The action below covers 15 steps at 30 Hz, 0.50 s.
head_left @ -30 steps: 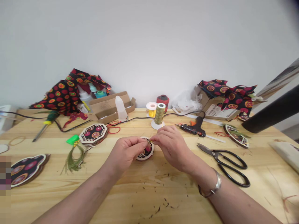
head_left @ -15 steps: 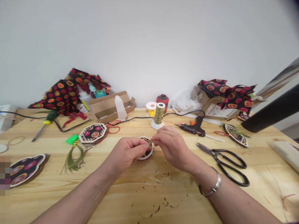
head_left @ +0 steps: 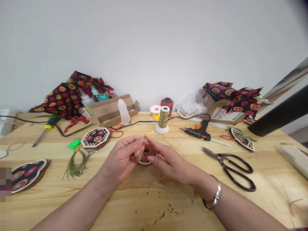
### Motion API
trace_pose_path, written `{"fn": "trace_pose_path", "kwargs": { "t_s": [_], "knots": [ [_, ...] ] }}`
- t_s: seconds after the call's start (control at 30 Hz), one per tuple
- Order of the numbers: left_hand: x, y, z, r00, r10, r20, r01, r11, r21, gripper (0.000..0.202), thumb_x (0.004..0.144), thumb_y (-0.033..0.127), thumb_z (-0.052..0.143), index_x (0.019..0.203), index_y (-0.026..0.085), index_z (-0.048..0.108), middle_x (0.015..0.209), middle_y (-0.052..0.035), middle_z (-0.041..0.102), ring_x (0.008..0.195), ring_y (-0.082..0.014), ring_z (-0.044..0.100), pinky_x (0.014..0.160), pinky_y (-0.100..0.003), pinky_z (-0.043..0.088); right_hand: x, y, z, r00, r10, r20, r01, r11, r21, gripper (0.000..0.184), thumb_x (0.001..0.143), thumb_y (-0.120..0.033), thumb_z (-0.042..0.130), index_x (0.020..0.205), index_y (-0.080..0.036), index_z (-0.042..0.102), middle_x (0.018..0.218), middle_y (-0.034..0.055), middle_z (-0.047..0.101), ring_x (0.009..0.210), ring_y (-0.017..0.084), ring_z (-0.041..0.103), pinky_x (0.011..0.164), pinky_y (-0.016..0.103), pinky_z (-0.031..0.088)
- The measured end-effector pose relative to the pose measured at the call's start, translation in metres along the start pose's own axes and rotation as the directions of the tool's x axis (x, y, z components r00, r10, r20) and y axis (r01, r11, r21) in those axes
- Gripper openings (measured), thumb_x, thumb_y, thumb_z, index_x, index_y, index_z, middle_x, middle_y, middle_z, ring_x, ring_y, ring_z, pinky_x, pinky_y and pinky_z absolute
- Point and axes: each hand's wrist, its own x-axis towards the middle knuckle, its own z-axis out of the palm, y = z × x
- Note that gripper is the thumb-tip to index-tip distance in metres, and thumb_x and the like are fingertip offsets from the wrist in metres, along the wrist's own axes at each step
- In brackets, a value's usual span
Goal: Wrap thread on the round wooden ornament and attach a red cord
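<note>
Disc (head_left: 143, 160): a small round piece with a pale lattice rim and a dark, red-spotted face. Thread (head_left: 176, 148) is thin and yellow, with a short frayed tip sticking up and a long loose curve trailing over the table (head_left: 154, 199).

The disc sits low in the gap between the two hands, near the middle of the table. The thread's tip stands just above the fingertips, and its curve runs right, behind the right hand (head_left: 173, 163), near the spool (head_left: 164, 117) on the far side.

The left hand (head_left: 125, 157) is curled, with thumb and forefinger pinched shut on the thread just below the tip. The right hand is stretched out long towards it, its forefinger touching the same spot. Its thumb is hidden, so I cannot tell whether it grips.

Fingers cover most of the disc, so whether it lies on the table or rests in the left hand is unclear. The thread's far end is lost near the spool.
</note>
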Motion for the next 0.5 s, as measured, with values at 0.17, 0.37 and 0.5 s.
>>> {"fn": "trace_pose_path", "kwargs": {
  "t_s": [0.17, 0.37, 0.5],
  "knots": [
    [0.002, 0.004, 0.0, 0.997, 0.013, -0.07, -0.019, 0.996, -0.087, 0.018, 0.067, 0.023, 0.075, 0.062, 0.013, 0.061, 0.046, 0.0054, 0.044, 0.042, -0.0047, 0.031, 0.04, -0.016, 0.028, -0.002, 0.001, 0.001, 1.0, -0.026, 0.013, 0.029, 0.963, -0.269, 0.025, 0.09, -0.01, 0.042, 0.095, -0.02, 0.064, 0.082, 0.0007, 0.067, 0.07, 0.011, 0.057, 0.067, 0.023, 0.044],
    [0.006, 0.002, -0.001, 0.983, 0.06, -0.175, -0.074, 0.995, -0.071, 0.015, 0.068, 0.022, 0.074, 0.065, 0.012, 0.064, 0.046, 0.0056, 0.045, 0.043, -0.0039, 0.031, 0.04, -0.014, 0.026, -0.004, -0.007, -0.008, 0.964, -0.188, 0.19, 0.254, 0.866, -0.432, 0.021, 0.081, -0.029, 0.062, 0.064, -0.018, 0.063, 0.069, 0.0029, 0.065, 0.079, 0.017, 0.057, 0.078, 0.032, 0.042],
    [0.003, -0.003, 0.001, 0.99, 0.054, -0.131, -0.047, 0.997, 0.059, 0.018, 0.073, 0.025, 0.071, 0.062, 0.012, 0.064, 0.048, 0.0045, 0.046, 0.046, -0.0048, 0.034, 0.042, -0.015, 0.025, 0.001, -0.003, -0.006, 0.973, -0.086, -0.214, 0.033, 0.971, -0.238, 0.017, 0.086, -0.026, 0.057, 0.081, -0.018, 0.071, 0.076, 0.0048, 0.069, 0.073, 0.015, 0.058, 0.073, 0.031, 0.045]
  ]
}}
